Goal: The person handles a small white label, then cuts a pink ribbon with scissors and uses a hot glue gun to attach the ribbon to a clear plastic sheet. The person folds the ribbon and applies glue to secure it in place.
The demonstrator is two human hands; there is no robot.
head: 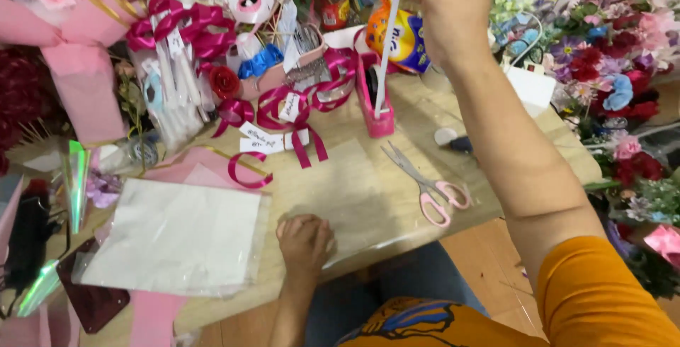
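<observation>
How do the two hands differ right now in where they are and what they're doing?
The left hand lies low, flat on the clear sheet at the near edge of the table; the right hand is raised high above the table. The left hand grips nothing, while the right hand pinches a white strip of tape stretched up from the pink dispenser. Both are bare.
</observation>
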